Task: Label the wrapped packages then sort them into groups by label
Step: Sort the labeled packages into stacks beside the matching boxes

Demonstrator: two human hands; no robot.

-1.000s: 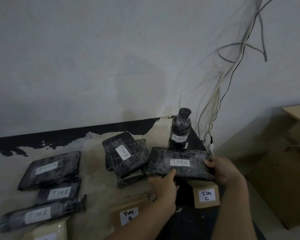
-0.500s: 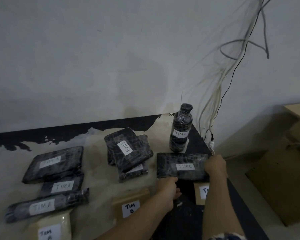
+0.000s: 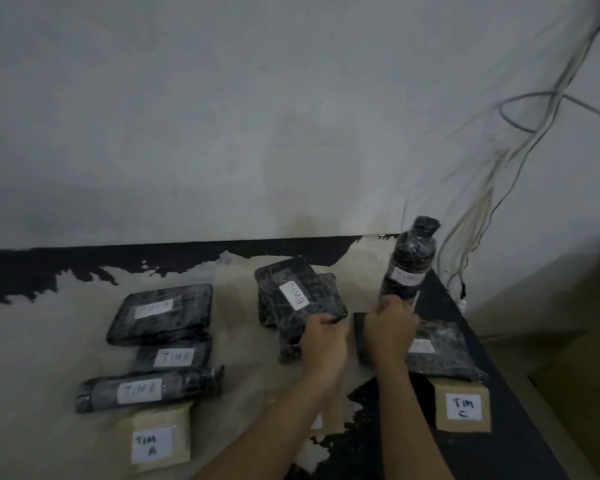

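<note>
head | right hand [image 3: 392,329] grasps base of wrapped bottle [image 3: 411,261], near-upright behind TIM C package [image 3: 440,355] | left hand [image 3: 323,337] clutches TIM B stack [image 3: 298,299] corner | advice: hold low, keep bottle vertical, seat it in C group

Grey-white wall [image 3: 222,133] behind, stained low near the middle. Loose cables [image 3: 484,192] hang down it at right, 1 looping out, ending near a white plug [image 3: 462,303] beside the table edge. Table top [image 3: 42,358]: black coating, worn to pale over most of it.
</note>
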